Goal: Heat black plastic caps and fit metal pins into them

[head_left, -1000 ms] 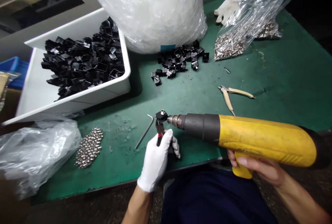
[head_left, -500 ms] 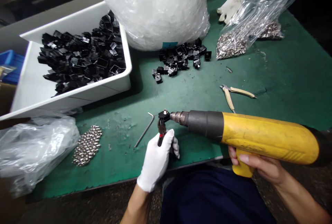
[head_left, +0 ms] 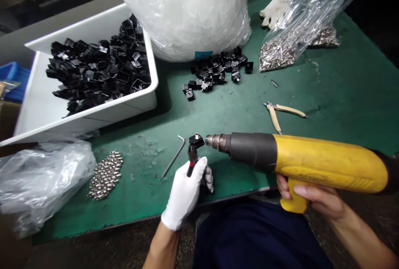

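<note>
My left hand, in a white glove, is closed around a pair of pliers with dark jaws and a bit of red on the handle. At the jaws sits a small black plastic part with a silver metal insert on top. My bare right hand is wrapped round the grip of a yellow and black heat gun. Its metal nozzle points left at the black part, a small gap away. A hex key lies on the green table just left of the pliers.
A white bin of black parts stands at the left. Loose black parts lie before a big plastic bag. Metal inserts lie near a crumpled bag. Cutters and a bag of inserts are right.
The heat gun has shifted slightly right, widening the gap between its nozzle and the black part. My left hand with the pliers has moved a little left and down.
</note>
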`<state>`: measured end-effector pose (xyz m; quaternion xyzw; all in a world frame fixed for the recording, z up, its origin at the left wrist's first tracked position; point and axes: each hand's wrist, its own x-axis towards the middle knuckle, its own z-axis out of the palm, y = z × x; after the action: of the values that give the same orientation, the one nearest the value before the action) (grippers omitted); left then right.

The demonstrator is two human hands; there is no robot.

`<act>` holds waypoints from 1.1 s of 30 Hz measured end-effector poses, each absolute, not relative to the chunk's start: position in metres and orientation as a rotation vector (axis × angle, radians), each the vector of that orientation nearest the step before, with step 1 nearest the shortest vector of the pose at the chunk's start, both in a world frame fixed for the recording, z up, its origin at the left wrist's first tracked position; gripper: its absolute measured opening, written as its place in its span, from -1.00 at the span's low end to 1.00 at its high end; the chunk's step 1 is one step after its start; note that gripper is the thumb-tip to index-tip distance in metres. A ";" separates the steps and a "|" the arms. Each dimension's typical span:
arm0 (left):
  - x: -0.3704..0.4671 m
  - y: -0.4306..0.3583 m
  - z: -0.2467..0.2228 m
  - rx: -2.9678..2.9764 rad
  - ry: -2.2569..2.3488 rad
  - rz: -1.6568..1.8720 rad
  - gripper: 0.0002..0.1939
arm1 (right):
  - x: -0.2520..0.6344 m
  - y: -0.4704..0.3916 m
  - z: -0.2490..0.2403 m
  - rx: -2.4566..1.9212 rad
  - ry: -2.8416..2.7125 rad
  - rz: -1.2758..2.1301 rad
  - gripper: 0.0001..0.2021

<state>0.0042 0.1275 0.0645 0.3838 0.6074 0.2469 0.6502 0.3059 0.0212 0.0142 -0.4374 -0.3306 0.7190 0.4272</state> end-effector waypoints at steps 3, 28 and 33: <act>-0.002 0.131 0.064 0.882 1.294 0.487 -0.61 | 0.309 0.026 0.015 -0.995 -0.764 1.846 -0.72; -0.031 0.134 0.055 0.850 1.016 0.375 -0.63 | 0.311 0.035 0.020 -0.899 -0.677 1.931 -0.74; -0.035 0.136 0.051 0.833 0.939 0.384 -0.62 | 0.314 0.033 0.014 -0.886 -0.709 1.945 -0.72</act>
<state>-0.0352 0.1362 0.0506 0.3875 0.4364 0.1783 0.7922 0.3141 0.0332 0.0144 -0.3551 -0.2840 0.7797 0.4304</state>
